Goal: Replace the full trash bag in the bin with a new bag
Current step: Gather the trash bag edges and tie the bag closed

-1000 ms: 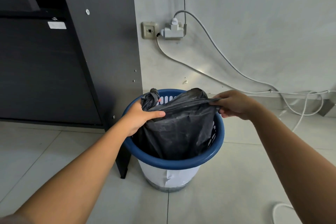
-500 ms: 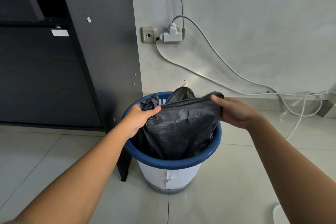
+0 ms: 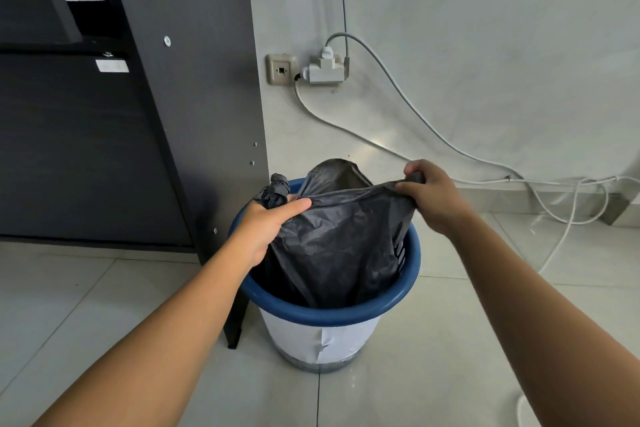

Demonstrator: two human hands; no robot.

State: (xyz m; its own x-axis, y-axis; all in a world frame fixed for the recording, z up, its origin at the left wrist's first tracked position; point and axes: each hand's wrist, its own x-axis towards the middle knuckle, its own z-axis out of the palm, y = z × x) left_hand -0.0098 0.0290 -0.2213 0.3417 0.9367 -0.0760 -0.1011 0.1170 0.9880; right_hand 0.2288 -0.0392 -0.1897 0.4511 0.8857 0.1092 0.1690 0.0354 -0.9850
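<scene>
Gripping the trash bag (image 3: pixel 339 246) top over the bin (image 3: pixel 311 315), outstretched left hand (image 3: pixel 266 225) and right hand (image 3: pixel 433 199)

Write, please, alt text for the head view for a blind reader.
A person's left hand and right hand grip the top edge of a black trash bag sitting in a blue-rimmed bin on a tiled floor. A dark cabinet stands beside it.

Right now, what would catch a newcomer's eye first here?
At the centre, the left hand and right hand grip the top edge of a black trash bag sitting in a blue-rimmed bin. Behind, white cables trail along the wall from a plug adapter.
</scene>
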